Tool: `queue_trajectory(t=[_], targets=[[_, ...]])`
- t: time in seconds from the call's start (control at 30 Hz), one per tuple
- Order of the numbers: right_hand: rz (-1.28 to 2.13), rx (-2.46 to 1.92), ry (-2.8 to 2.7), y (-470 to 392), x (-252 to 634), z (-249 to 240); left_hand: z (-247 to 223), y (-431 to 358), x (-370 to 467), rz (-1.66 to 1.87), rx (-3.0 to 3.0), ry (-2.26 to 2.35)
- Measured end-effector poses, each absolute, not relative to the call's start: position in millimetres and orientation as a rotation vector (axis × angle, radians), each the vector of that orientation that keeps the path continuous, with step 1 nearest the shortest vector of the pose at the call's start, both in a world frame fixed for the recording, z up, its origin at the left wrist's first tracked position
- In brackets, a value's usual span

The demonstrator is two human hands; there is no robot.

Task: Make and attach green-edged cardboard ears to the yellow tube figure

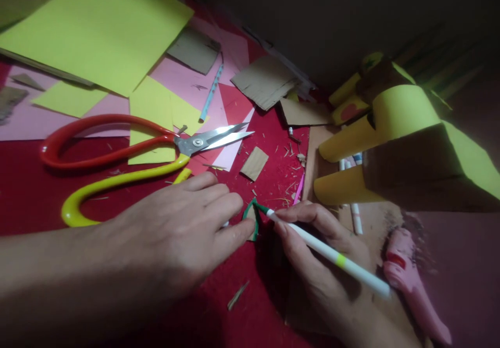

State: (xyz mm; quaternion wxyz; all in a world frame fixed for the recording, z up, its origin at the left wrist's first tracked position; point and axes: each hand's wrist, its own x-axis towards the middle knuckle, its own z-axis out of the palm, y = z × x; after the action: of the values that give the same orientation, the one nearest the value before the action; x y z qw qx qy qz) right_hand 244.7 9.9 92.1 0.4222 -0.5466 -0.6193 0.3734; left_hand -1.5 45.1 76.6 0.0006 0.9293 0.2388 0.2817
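Note:
Near the middle lies a small leaf-shaped cardboard piece [252, 216] with a green edge on the red surface. My left hand [187, 223] presses it down with its fingertips, the fingers bent close together; a small white thing shows beside them, mostly hidden. My right hand [320, 249] is closed round a white marker [320, 246] with a yellow-green band, and the marker's green tip touches the upper edge of the piece. Just above my left hand are scissors [197, 143] with red and yellow handles, blades apart. A small cardboard rectangle [254, 163] lies above the piece.
Yellow sheets [97, 30] and pink paper [23, 124] cover the upper left. A patterned pencil [211, 94] and cardboard pieces [265, 81] lie at the top. To the right stand a yellow and brown paper construction [406, 113] and a pink tool [414, 285]. Scraps are scattered around.

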Motion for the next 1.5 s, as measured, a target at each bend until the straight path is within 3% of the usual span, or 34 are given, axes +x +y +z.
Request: queue_trajectory(t=[0.43,0.8,1.5], targets=[[0.848,-1.489,-1.547,6.0,237.8,96.3,75.3,45.2,3.1,0.897,2.915,0.774],[0.856,-1.321,-1.731,10.9,246.5,94.7,74.8,41.1,-1.9,0.892,2.940,0.780],[0.939,-1.533,-1.482,-0.8,255.1,92.6,75.1,42.5,0.9,0.845,2.944,0.777]])
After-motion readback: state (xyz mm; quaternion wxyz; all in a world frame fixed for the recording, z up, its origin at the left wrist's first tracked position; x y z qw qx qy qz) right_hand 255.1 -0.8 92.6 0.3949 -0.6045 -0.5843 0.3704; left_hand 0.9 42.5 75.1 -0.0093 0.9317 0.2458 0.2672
